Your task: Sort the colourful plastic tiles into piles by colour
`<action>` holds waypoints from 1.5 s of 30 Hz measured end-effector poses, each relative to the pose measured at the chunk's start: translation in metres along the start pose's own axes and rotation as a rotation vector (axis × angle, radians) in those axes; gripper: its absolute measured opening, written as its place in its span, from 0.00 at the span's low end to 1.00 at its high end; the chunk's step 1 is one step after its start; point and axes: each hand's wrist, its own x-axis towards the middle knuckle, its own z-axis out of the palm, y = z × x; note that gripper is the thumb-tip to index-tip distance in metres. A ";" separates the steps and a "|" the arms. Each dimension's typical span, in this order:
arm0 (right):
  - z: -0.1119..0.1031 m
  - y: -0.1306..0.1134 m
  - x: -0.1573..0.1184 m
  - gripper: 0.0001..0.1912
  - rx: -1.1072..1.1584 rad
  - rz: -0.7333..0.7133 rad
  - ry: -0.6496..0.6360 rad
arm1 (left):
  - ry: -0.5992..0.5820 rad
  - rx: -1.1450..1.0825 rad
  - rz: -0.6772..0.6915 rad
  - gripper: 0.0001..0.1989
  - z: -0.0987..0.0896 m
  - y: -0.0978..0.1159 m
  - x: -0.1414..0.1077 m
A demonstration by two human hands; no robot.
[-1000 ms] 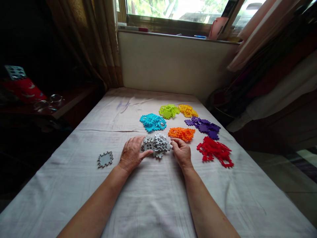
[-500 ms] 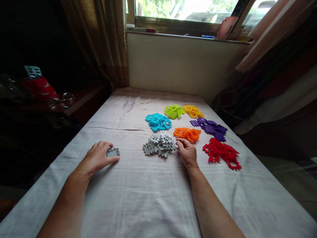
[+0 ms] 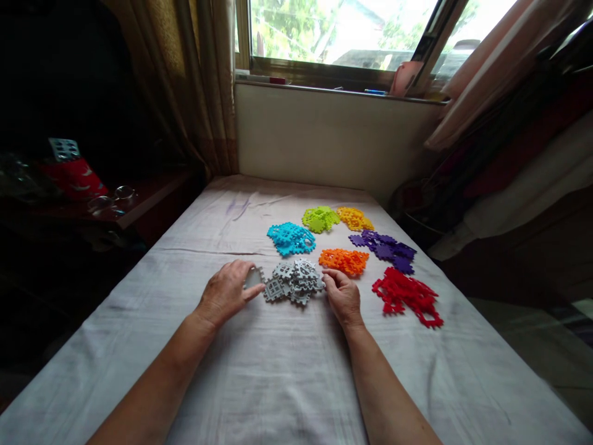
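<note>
A heap of grey interlocking plastic tiles (image 3: 296, 283) with notched edges lies on the sheet between my hands. My left hand (image 3: 230, 288) holds one flat grey tile (image 3: 253, 279) by its edges, thumb in front and fingers behind, right beside the heap's left side. At the heap's right edge, my right hand (image 3: 343, 295) has its thumb and forefinger closed together by the grey tiles; whether a tile is pinched there I cannot make out. Just behind it lies a pile of orange tiles (image 3: 343, 262).
Blue tiles (image 3: 291, 239), lime green tiles (image 3: 320, 219) and yellow tiles (image 3: 354, 218) lie farther back. Purple tiles (image 3: 386, 250) and red tiles (image 3: 407, 296) lie on the right. A pale sheet (image 3: 259, 383) covers the surface. Eyeglasses (image 3: 113, 201) rest on a dark side table.
My left hand has moved right with the grey tile, from the open sheet to the heap's left side. My right hand has stayed at the heap's right edge. The view has tilted up slightly.
</note>
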 end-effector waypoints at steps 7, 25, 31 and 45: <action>0.000 -0.002 0.000 0.17 -0.010 0.009 -0.006 | 0.049 -0.137 0.152 0.22 0.035 0.040 0.028; -0.062 -0.003 0.026 0.17 -0.112 -0.103 0.061 | 0.219 -0.275 -0.334 0.24 0.021 -0.053 0.003; -0.174 0.042 0.065 0.20 -0.680 0.337 0.379 | 0.236 -0.294 -0.304 0.25 0.024 -0.055 0.005; -0.018 -0.001 0.036 0.23 -0.750 0.019 -0.017 | 0.267 -0.314 -0.221 0.25 0.034 -0.062 0.006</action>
